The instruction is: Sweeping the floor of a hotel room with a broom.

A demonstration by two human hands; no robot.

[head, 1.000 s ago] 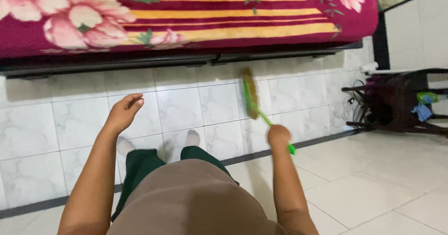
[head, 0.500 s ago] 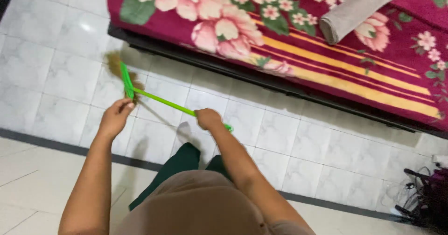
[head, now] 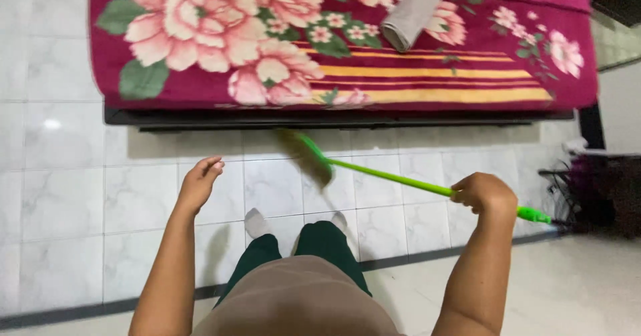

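At 4 o'clock, right hand (head: 486, 193) was clenched round the green broom (head: 374, 171) handle near its end, blurred head at 12 over tiles below the bed (head: 347, 117); left hand (head: 199, 184) loose, empty; broom probably light, stiff, best gripped mid-handle.

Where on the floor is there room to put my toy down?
The white tiled floor is bare left of the left hand, out to the bed's dark edge. The tiles at lower right are bare too. It is crowded by the broom, the right hand, the feet, and the dark rack.
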